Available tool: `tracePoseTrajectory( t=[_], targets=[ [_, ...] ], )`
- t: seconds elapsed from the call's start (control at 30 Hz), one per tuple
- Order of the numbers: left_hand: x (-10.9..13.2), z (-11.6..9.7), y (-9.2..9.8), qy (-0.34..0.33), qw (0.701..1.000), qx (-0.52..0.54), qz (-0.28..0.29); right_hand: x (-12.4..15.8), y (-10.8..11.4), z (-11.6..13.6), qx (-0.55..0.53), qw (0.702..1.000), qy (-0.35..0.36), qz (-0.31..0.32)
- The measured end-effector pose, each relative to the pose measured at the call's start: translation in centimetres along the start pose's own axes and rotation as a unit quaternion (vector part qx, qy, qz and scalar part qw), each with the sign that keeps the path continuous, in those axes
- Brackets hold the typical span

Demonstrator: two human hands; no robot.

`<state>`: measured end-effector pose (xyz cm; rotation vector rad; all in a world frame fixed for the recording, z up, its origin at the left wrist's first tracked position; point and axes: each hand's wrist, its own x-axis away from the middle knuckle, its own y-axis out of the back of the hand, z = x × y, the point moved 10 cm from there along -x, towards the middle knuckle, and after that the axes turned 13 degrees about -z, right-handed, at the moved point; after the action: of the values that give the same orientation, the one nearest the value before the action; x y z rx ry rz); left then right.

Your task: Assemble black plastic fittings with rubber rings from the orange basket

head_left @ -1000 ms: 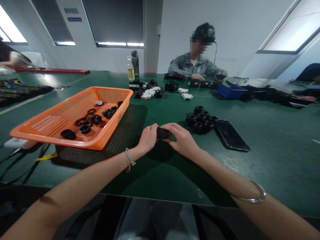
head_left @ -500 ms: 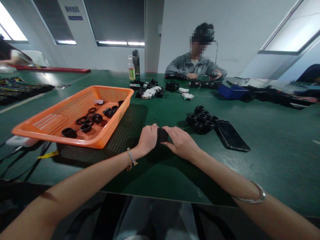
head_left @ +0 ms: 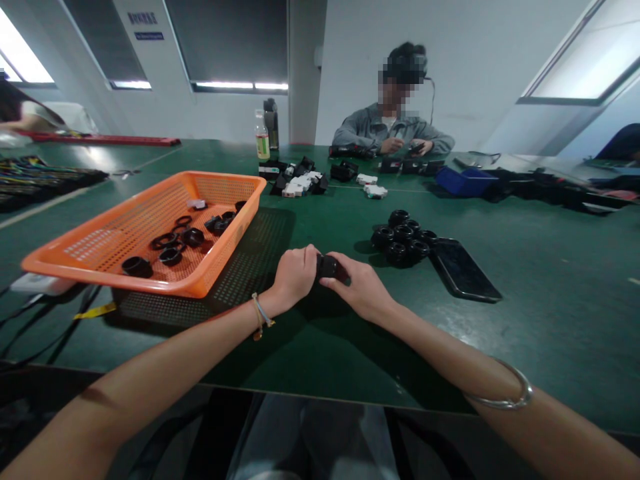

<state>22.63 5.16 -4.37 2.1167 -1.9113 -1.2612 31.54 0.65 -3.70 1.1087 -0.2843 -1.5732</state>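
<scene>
Between my two hands is a small black round plastic part (head_left: 328,267), held just above the green table. My left hand (head_left: 296,275) is wrapped round its left end. The thumb and fingers of my right hand (head_left: 361,283) grip the other end. My fingers hide much of the part, so its full shape does not show. Beyond my right hand sits a cluster of glossy black ring-shaped parts (head_left: 403,233). To my left stands an orange mesh basket (head_left: 200,283) with several black rings and collars (head_left: 171,256) inside.
A black phone (head_left: 465,270) lies right of the cluster. Farther back are white and black pieces (head_left: 303,185), a blue bin (head_left: 465,181) and bottles (head_left: 263,137). Across the green table (head_left: 550,280) sits a person (head_left: 390,127) handling a dark item. Cables (head_left: 45,320) lie left of the basket.
The fingers of my right hand have spread and shifted slightly round the black part, showing more of it. My left hand stays nearly still. The person opposite has moved their hands.
</scene>
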Motion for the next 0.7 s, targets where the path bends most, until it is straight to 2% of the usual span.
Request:
tracePoseTrajectory(
  t=[0.07,0.17,0.27,0.33,0.4,0.53,0.63,0.7],
  targets=[
    [-0.1,0.4,-0.1,0.03,0.999,0.03,-0.004,-0.1,0.3,0.2,0.004,0.999,0.037,-0.02],
    [0.1,1.5,-0.7,0.107,0.991,0.087,0.003,-0.2,0.9,0.9,0.031,0.99,0.127,-0.051],
    [0.6,3.0,-1.9,0.202,0.971,0.12,0.035,0.1,1.2,1.7,0.072,0.97,0.222,-0.063],
    [0.9,3.5,-2.5,0.225,0.965,0.122,0.06,0.3,1.3,2.1,0.103,0.956,0.267,-0.061],
    [0.8,3.4,-2.5,0.205,0.971,0.104,0.066,0.5,1.3,2.5,0.127,0.944,0.299,-0.061],
    [0.4,2.3,-1.4,0.119,0.992,0.016,0.045,0.7,1.1,3.0,0.158,0.93,0.326,-0.063],
    [0.4,1.2,-1.0,0.065,0.995,-0.051,0.055,0.9,0.7,3.2,0.177,0.925,0.333,-0.056],
    [0.6,0.9,-1.0,0.054,0.994,-0.077,0.064,1.0,0.5,3.3,0.18,0.922,0.337,-0.056]
  ],
)
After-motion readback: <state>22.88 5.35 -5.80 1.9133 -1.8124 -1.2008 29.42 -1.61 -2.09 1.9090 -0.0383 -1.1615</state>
